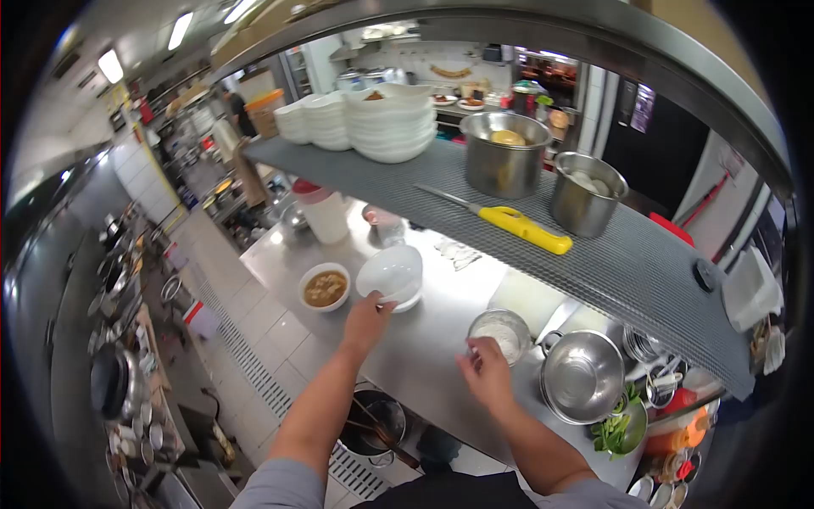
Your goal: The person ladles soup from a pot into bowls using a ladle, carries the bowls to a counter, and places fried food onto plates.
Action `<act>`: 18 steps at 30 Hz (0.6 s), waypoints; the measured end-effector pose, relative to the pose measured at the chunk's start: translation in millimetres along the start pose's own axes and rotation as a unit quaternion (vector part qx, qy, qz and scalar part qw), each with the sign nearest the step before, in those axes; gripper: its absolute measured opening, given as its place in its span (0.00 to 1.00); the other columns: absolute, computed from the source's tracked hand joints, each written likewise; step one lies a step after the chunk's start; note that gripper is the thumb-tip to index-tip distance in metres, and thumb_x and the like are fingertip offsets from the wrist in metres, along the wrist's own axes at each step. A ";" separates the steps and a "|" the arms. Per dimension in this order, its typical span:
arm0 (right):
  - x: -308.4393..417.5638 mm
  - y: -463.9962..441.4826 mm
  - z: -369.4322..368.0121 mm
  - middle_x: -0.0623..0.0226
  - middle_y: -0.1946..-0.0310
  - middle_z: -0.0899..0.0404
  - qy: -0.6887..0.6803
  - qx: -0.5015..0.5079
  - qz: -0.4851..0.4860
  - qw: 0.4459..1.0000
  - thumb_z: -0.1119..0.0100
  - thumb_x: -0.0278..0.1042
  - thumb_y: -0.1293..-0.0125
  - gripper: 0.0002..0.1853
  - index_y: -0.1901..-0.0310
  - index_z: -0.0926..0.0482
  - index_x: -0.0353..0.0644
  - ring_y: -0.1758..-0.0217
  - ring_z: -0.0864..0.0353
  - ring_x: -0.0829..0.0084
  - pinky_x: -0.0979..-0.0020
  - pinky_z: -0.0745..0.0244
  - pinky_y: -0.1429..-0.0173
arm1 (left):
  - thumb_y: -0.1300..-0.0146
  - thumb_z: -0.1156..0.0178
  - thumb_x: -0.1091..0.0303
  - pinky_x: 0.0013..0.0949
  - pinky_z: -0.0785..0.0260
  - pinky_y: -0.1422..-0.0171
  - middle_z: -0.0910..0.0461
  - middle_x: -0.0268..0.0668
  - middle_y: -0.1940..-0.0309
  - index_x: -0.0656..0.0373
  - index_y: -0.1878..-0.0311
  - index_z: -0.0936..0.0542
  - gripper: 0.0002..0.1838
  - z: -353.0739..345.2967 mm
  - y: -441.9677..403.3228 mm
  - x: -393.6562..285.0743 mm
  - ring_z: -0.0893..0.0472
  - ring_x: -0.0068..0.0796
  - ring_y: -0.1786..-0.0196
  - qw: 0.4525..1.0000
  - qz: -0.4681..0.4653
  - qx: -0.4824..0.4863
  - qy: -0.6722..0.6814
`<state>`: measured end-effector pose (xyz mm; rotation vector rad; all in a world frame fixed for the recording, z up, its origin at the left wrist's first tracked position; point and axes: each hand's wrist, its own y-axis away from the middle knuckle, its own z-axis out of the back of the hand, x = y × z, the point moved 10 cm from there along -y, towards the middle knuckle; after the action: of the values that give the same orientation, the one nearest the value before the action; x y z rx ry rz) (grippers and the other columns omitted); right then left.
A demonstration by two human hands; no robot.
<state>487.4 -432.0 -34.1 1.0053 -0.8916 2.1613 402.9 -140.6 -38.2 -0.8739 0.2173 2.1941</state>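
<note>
My left hand point(369, 324) pinches the near rim of a white bowl point(388, 270), which is tilted above the steel counter. Under it shows the edge of a second white bowl point(409, 303). Left of these stands a white bowl of brown soup point(325, 288) with pale chunks in it. My right hand point(487, 373) is at the near rim of a small metal bowl point(511, 329) with white contents. Its fingers are curled together; whether they hold anything is hidden. A larger, shiny metal bowl point(582, 377) sits to the right of that hand.
Overhead, a grey shelf point(407, 195) carries stacked white bowls point(390, 127), two metal pots point(506, 161) and a yellow-handled tool point(526, 229). Green leaves point(615, 428) lie in a bowl at right. A dark pan point(373, 424) is below the counter edge.
</note>
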 end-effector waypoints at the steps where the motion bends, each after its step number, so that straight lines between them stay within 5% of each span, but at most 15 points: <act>1: 0.4 -10.1 -12.9 0.60 0.51 0.20 -0.005 0.018 0.009 1.000 0.30 0.43 0.35 0.22 0.44 0.21 0.40 0.59 0.15 0.62 0.64 0.18 0.57 | 0.32 0.35 0.51 0.50 0.25 0.48 0.14 0.53 0.59 0.61 0.49 0.19 0.21 17.3 15.8 -6.6 0.16 0.55 0.53 1.000 0.005 0.001 0.016; 3: -24.5 -24.2 -49.7 0.61 0.45 0.20 -0.243 0.056 -0.111 0.962 0.37 0.50 0.28 0.28 0.34 0.27 0.41 0.52 0.16 0.68 0.64 0.19 0.49 | 0.35 0.31 0.58 0.44 0.24 0.51 0.16 0.49 0.64 0.61 0.50 0.19 0.18 50.0 61.1 -15.6 0.16 0.50 0.58 0.999 -0.053 -0.012 0.003; 4: -6.7 -30.2 -59.3 0.61 0.45 0.20 -0.247 0.090 -0.105 0.959 0.37 0.50 0.28 0.28 0.34 0.27 0.41 0.52 0.16 0.68 0.64 0.19 0.49 | 0.37 0.30 0.61 0.43 0.24 0.52 0.17 0.48 0.64 0.61 0.52 0.18 0.16 65.3 85.6 -12.0 0.16 0.48 0.59 0.998 -0.057 -0.024 -0.003; 6: 28.3 -11.9 -110.4 0.59 0.37 0.23 -0.536 0.230 -0.292 0.758 0.52 0.53 0.20 0.28 0.27 0.34 0.45 0.40 0.20 0.65 0.57 0.21 0.39 | 0.37 0.31 0.61 0.45 0.24 0.50 0.19 0.48 0.60 0.57 0.52 0.18 0.14 88.8 144.3 -15.9 0.17 0.48 0.55 0.994 -0.111 -0.005 -0.013; 7: 42.9 -3.9 -134.2 0.54 0.34 0.26 -0.559 0.252 -0.318 0.723 0.54 0.53 0.21 0.31 0.26 0.36 0.42 0.36 0.21 0.60 0.51 0.26 0.32 | 0.36 0.32 0.60 0.47 0.25 0.48 0.20 0.48 0.57 0.56 0.52 0.19 0.14 98.1 178.3 -9.9 0.18 0.50 0.53 0.992 -0.122 0.000 -0.017; 11: 103.9 72.3 -221.4 0.50 0.33 0.27 -0.516 0.423 -0.305 0.680 0.50 0.36 0.35 0.34 0.27 0.37 0.33 0.32 0.24 0.54 0.55 0.30 0.27 | 0.34 0.34 0.56 0.48 0.26 0.44 0.23 0.48 0.51 0.52 0.39 0.23 0.22 144.6 327.0 42.6 0.20 0.50 0.49 0.997 -0.014 -0.069 -0.041; 14: 167.2 157.1 -273.7 0.49 0.34 0.27 -0.470 0.549 -0.331 0.607 0.47 0.37 0.40 0.38 0.28 0.37 0.30 0.32 0.25 0.51 0.54 0.30 0.27 | 0.28 0.39 0.44 0.42 0.26 0.39 0.30 0.48 0.41 0.47 0.16 0.57 0.49 175.0 453.5 84.6 0.21 0.40 0.45 0.947 0.140 -0.209 0.199; 15: 188.2 187.0 -292.0 0.49 0.34 0.27 -0.446 0.591 -0.324 0.588 0.47 0.37 0.40 0.38 0.28 0.37 0.30 0.32 0.25 0.51 0.54 0.30 0.27 | 0.28 0.39 0.44 0.42 0.26 0.39 0.30 0.48 0.41 0.47 0.16 0.57 0.49 180.5 491.2 94.5 0.21 0.40 0.45 0.933 0.166 -0.252 0.196; 17: 220.8 256.7 -327.2 0.49 0.32 0.28 -0.367 0.679 -0.299 0.562 0.46 0.44 0.41 0.40 0.28 0.37 0.33 0.33 0.25 0.50 0.51 0.29 0.28 | 0.27 0.40 0.43 0.44 0.28 0.34 0.33 0.46 0.33 0.51 0.16 0.59 0.49 178.4 567.7 132.2 0.26 0.39 0.36 0.776 0.244 -0.343 0.470; 18: 229.2 295.8 -351.6 0.49 0.33 0.28 -0.320 0.731 -0.276 0.536 0.46 0.43 0.41 0.40 0.27 0.38 0.32 0.32 0.25 0.50 0.51 0.30 0.28 | 0.26 0.41 0.46 0.44 0.29 0.31 0.34 0.48 0.31 0.55 0.18 0.56 0.47 175.3 601.6 144.7 0.27 0.40 0.33 0.727 0.250 -0.394 0.504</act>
<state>0.9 -289.7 -116.1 2.4205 1.3336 1.5013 -181.0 -408.6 -66.9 -2.7481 -0.0065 1.9684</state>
